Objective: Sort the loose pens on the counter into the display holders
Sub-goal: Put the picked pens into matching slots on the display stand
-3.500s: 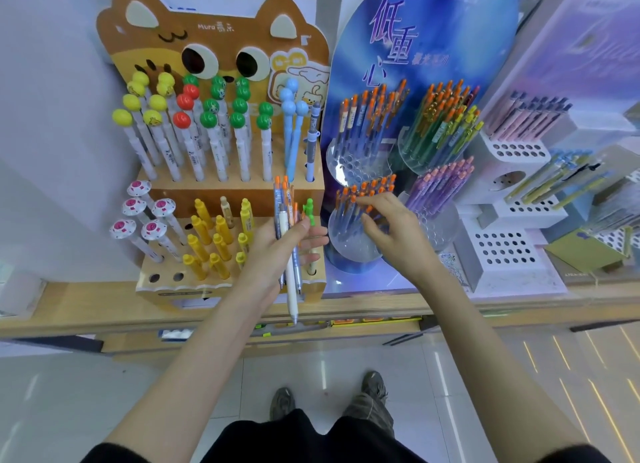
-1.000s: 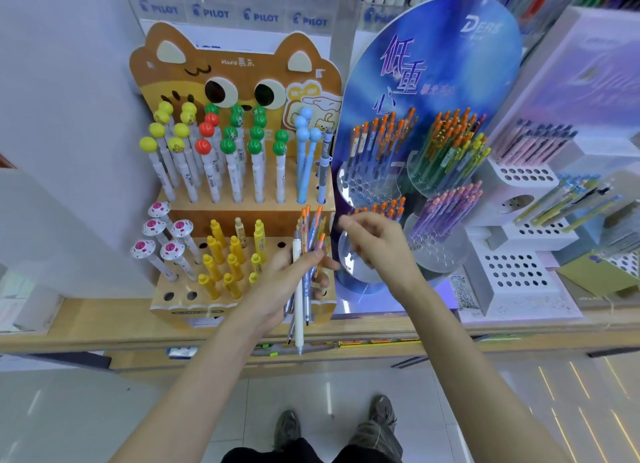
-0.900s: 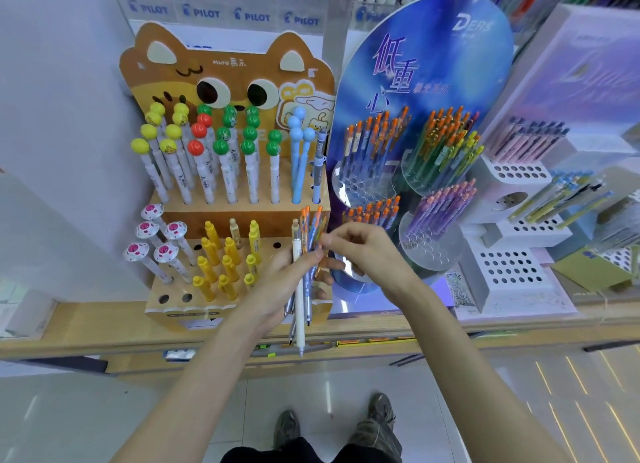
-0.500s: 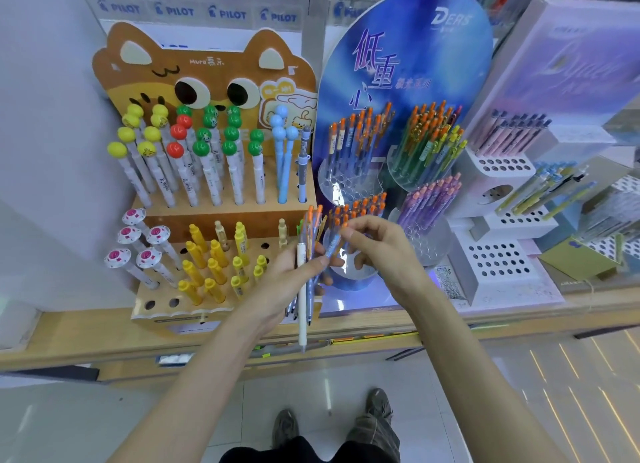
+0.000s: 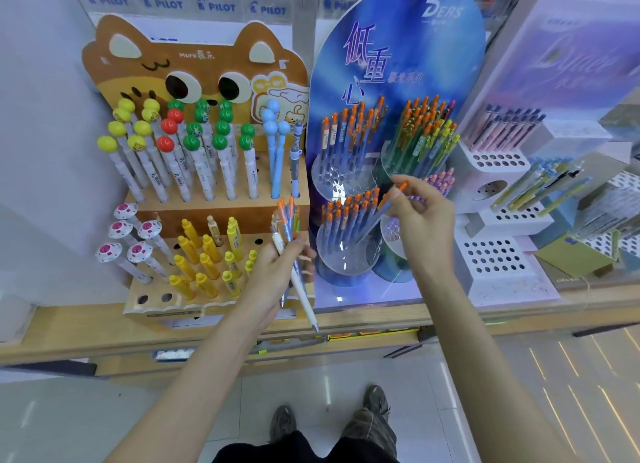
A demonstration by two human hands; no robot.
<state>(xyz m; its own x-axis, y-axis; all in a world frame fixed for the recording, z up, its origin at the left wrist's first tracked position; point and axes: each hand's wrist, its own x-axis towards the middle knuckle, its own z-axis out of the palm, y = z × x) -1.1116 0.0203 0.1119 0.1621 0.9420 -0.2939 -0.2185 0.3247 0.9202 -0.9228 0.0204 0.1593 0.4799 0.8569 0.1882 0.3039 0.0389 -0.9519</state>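
Head view.

- The left hand [image 5: 277,272] is sitting just below frame centre, at about 7 o'clock from it. Its fingers are curling round a bundle of pens [image 5: 286,225] and gripping them by the barrels.
- The bundle's orange and green tops are fanning up toward 12 o'clock. One white pen [image 5: 302,298] is sticking out under the fist, its tip pointing toward 5 o'clock over the front edge of the desk [image 5: 69,327].
- The right hand [image 5: 424,220] is hovering at 3 o'clock from the left one and well apart from it. Thumb and forefinger are pinching a single orange-topped pen [image 5: 398,188] near its upper end, and the other fingers are curling loosely.
- That pen is tilting, with its top toward 1 o'clock and its barrel running down toward 7 o'clock. The lower barrel is blurring, so I cannot tell whether the tip is touching anything.
- The barrel is crossing above a clear round holder [image 5: 346,260], which is standing on the desk between the two hands and carrying a cluster of matching orange-topped pens.
- A blue oval display board [image 5: 415,64] is rising behind that holder at 12 o'clock.
- A cat-faced stand [image 5: 194,67], full of ball-topped pens, is occupying 10 o'clock.
- White perforated holders [image 5: 495,256] are stepping up at 3 o'clock.
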